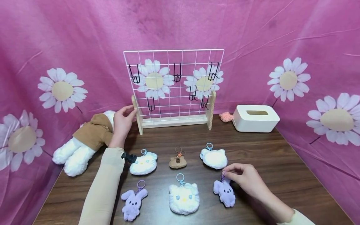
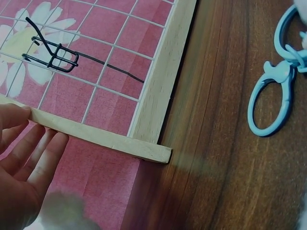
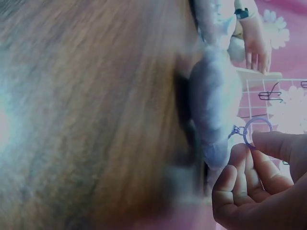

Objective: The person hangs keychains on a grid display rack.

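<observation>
My right hand (image 1: 247, 179) pinches the purple ring (image 3: 258, 132) of a purple bunny keychain (image 1: 226, 193) between thumb and fingertips. The plush hangs from the ring, low over the table at the right; in the right wrist view it is blurred. At the rack's left side, my left hand (image 1: 123, 122) holds the wooden side post (image 1: 137, 115), with the thumb on one side and the fingers along the other. The white wire grid rack (image 1: 174, 87) stands upright at the back, carrying several black hooks (image 2: 62, 57).
Other plush keychains lie around: a purple bunny (image 1: 132, 204), a white cat face (image 1: 184, 199), another cat face (image 1: 143, 165), a brown plush (image 1: 177, 162) and a white plush (image 1: 215, 158). A tissue box (image 1: 256, 122), a pink plush (image 1: 226, 117) and a large hooded plush (image 1: 90, 134) are behind.
</observation>
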Tool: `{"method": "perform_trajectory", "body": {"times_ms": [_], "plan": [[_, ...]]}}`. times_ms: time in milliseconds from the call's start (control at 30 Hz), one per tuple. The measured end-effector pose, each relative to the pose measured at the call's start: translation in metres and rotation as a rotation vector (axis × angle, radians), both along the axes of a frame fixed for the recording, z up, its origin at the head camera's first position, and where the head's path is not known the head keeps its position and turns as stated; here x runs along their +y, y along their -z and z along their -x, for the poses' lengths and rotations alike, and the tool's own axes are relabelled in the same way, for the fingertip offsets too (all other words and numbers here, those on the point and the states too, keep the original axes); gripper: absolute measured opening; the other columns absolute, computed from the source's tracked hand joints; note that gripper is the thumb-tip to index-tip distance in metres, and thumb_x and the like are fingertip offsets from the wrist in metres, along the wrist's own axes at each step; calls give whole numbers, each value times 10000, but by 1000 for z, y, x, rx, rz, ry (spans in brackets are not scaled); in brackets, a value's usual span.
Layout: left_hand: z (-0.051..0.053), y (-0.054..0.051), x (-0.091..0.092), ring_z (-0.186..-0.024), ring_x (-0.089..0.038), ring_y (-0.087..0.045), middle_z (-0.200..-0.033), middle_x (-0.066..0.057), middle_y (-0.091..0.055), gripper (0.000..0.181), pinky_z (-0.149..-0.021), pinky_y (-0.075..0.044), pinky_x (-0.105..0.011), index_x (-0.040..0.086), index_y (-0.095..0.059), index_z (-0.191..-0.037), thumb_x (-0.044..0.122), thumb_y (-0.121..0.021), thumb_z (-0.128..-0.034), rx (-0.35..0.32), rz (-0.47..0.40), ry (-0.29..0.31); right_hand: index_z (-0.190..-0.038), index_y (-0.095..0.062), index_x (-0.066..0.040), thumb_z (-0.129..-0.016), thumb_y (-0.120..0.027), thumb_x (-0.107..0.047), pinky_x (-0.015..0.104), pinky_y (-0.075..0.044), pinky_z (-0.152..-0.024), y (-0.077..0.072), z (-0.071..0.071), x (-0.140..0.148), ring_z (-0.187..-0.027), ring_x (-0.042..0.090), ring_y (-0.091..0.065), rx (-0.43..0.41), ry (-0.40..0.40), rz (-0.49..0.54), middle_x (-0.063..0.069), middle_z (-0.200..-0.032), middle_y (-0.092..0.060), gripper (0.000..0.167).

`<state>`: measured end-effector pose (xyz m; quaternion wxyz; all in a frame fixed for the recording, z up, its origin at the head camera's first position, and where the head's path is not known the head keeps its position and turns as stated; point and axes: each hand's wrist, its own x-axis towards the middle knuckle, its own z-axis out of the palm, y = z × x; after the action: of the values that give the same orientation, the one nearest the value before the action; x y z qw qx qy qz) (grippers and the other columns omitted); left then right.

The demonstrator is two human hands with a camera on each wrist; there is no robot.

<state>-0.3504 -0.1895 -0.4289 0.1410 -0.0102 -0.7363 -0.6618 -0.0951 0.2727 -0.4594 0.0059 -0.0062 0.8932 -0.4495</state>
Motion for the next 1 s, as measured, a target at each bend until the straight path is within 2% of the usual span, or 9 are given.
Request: {"method": "perform_trajectory", "body": {"times_ms": [67, 167, 300, 400, 533, 700, 833, 1000], "plan": [[0, 0, 0, -805, 64, -737, -1408, -342, -715, 397, -816, -719, -175, -50, -718, -1430, 132, -757, -1079, 0, 0, -1, -1021, -882, -163, -959, -903, -289, 153, -552, -717, -10, -2, -4, -831, -11, -659, -40, 22, -6, -64, -914, -839, 142], [-1, -1, 0, -807, 55, -743, -1394, -341, -717, 388, -820, -719, -176, -53, -719, -1426, 127, -748, -1084, 0, 9, -5, -1025, -879, -154, -964, -903, -271, 181, -540, -649, -19, -3, -8, -770, -3, -616, -59, 42, 5, -58, -903, -824, 135], [-2, 0, 0, -802, 44, -747, -1363, -323, -723, 376, -803, -713, -159, -61, -716, -1423, 111, -735, -1089, 0, 16, -7, -1033, -875, -155, -976, -891, -242, 206, -513, -582, -26, -4, -9, -709, 13, -572, -46, 43, 9, -65, -887, -807, 105], [-2, 0, 0, -798, 41, -746, -1365, -319, -725, 376, -796, -712, -154, -62, -712, -1427, 109, -728, -1092, 0, 22, -4, -1044, -875, -160, -990, -877, -227, 181, -549, -650, -29, -4, -9, -795, -16, -619, -13, 35, 5, -61, -938, -837, 86], [-1, -1, -1, -804, 39, -748, -1388, -325, -725, 381, -846, -732, -225, -50, -711, -1437, 125, -725, -1098, -1, 38, 7, -1060, -879, -177, -1001, -867, -235, 140, -579, -776, -35, -3, -10, -943, -48, -668, 11, 43, 10, -58, -1024, -858, 84], [0, -1, -2, -799, 33, -755, -1385, -343, -723, 379, -901, -737, -326, -52, -712, -1435, 122, -725, -1098, -1, 48, 15, -1091, -875, -173, -1005, -862, -219, 132, -586, -799, -43, -2, -12, -970, -43, -684, 28, 45, 37, -35, -1071, -854, 98], [-1, -1, -3, -801, 26, -758, -1376, -349, -719, 382, -876, -738, -282, -46, -707, -1445, 111, -725, -1097, -2, 54, 23, -1111, -866, -164, -1013, -854, -210, 152, -582, -762, -48, -1, -12, -952, -27, -680, 38, 39, 46, -26, -1079, -851, 109], [-1, -1, -4, -851, -6, -752, -1396, -332, -716, 410, -853, -723, -196, -26, -688, -1482, 101, -729, -1094, -12, 88, 41, -1124, -850, -147, -1019, -848, -215, 204, -562, -666, -58, 2, -13, -855, 17, -649, 41, 30, 60, -46, -1035, -838, 124]]}}
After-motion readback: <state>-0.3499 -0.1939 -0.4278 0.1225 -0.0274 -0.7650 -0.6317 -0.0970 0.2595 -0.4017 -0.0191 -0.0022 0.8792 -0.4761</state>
